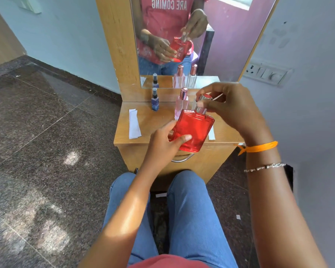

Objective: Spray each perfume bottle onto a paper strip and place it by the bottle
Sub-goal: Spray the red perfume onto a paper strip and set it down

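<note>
A flat red perfume bottle (192, 130) is held tilted above the small wooden dresser top (153, 120). My left hand (165, 140) grips its lower body. My right hand (228, 107) pinches the silver cap (202, 102) at the bottle's neck. On the dresser stand a small dark blue spray bottle (155, 100) at the back left and a pink bottle (181, 102) with a rose-gold cap beside it. A third bottle behind my right hand is mostly hidden. White paper strips (134, 123) lie at the left side, and another strip (211, 133) peeks out under the red bottle.
A mirror (217, 55) in a wooden frame rises behind the dresser and reflects the bottles and hands. A metal drawer handle (182, 159) is below the top. A wall socket panel (267, 73) sits to the right. My knees are just in front of the dresser.
</note>
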The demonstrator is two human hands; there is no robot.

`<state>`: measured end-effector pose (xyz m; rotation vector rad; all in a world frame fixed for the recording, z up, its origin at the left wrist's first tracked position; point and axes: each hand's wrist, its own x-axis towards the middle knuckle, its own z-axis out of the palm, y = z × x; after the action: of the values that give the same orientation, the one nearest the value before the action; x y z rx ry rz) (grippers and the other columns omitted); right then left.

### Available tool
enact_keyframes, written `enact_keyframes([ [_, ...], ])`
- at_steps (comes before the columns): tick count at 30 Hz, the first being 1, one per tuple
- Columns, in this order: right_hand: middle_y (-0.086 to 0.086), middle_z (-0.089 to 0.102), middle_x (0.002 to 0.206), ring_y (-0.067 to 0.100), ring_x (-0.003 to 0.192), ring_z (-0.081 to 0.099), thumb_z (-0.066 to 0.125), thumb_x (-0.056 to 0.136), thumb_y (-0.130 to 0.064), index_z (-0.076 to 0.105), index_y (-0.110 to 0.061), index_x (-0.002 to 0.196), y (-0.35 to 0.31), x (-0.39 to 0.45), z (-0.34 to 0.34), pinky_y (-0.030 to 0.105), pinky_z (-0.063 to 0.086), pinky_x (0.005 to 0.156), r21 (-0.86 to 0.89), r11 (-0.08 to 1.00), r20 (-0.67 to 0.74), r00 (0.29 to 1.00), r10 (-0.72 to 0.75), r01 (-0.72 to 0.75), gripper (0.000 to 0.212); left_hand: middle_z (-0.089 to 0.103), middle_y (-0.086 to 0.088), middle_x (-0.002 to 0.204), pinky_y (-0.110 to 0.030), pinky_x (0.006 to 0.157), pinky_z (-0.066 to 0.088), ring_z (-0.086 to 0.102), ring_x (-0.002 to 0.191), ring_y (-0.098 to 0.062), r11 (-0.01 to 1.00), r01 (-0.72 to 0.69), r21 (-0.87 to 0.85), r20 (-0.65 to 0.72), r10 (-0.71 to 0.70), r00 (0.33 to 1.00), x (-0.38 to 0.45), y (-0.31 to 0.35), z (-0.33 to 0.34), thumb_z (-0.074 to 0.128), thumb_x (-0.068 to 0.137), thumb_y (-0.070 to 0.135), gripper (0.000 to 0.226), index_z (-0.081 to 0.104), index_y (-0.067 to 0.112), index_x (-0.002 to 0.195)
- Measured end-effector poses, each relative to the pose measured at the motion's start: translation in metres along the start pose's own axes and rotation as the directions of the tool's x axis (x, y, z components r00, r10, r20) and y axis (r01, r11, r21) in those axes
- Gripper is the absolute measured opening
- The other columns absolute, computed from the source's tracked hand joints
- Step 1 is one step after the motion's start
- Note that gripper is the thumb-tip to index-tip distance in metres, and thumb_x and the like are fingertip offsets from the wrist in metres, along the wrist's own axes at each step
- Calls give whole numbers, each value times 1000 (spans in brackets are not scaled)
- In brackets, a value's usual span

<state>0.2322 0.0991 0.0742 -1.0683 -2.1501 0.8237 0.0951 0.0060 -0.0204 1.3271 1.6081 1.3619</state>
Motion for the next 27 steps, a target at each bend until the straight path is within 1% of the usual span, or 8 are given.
enact_keyframes([
  [5,8,70,103,17,101,63,61,84,3,62,-1,116,12,4,-10,27,50,93,477,878,283,938,-199,42,33,70,5,98,-32,89,51,64,96,-9,966,96,-242,206,-46,978,0,2,-13,66,79,18,25,65,25,102],
  [8,2,74,98,22,100,67,64,80,2,68,-5,106,20,0,3,34,53,92,616,788,167,976,-136,4,27,70,6,97,-28,87,53,64,94,-7,955,82,-284,168,-34,985,-2,1,-8,67,80,12,25,65,25,101],
  [11,-9,75,82,10,83,69,66,78,6,71,-11,94,18,-5,15,22,55,72,624,782,-28,999,17,4,23,71,6,96,-29,85,53,66,92,-7,971,45,-233,45,-36,998,-4,0,6,71,78,20,25,65,32,99],
  [14,-8,72,80,4,73,65,71,77,0,72,-12,93,19,-8,26,22,52,69,465,885,-245,963,113,14,20,73,2,99,-42,85,54,67,94,-16,984,58,-170,-31,-64,997,-7,1,24,67,70,41,33,66,34,102],
  [17,-1,70,86,5,73,63,72,78,-5,72,-14,97,28,-12,35,24,51,72,354,934,-299,941,161,-47,21,72,1,98,-44,85,54,67,92,-15,993,78,-92,-71,-85,994,-9,1,31,66,73,38,37,65,25,108],
  [20,3,69,99,10,88,65,69,83,-7,65,-20,110,40,-22,30,21,53,78,400,915,-219,963,160,-62,31,72,1,99,-44,86,53,66,93,-14,994,104,-16,-30,-104,994,-6,-3,27,68,78,32,37,64,21,113],
  [25,-2,71,99,9,92,66,71,77,-2,63,-12,112,63,-43,17,23,54,84,517,841,218,975,51,-159,37,71,-2,103,-48,90,52,65,101,-19,986,144,-83,118,-134,984,3,-3,23,67,73,34,39,63,25,111],
  [27,3,69,102,11,94,66,71,76,0,62,-9,113,68,-49,13,25,53,87,501,847,237,969,66,-180,40,71,-2,103,-47,91,52,65,100,-18,986,147,-83,165,-131,977,5,-3,28,68,73,35,34,64,29,107],
])
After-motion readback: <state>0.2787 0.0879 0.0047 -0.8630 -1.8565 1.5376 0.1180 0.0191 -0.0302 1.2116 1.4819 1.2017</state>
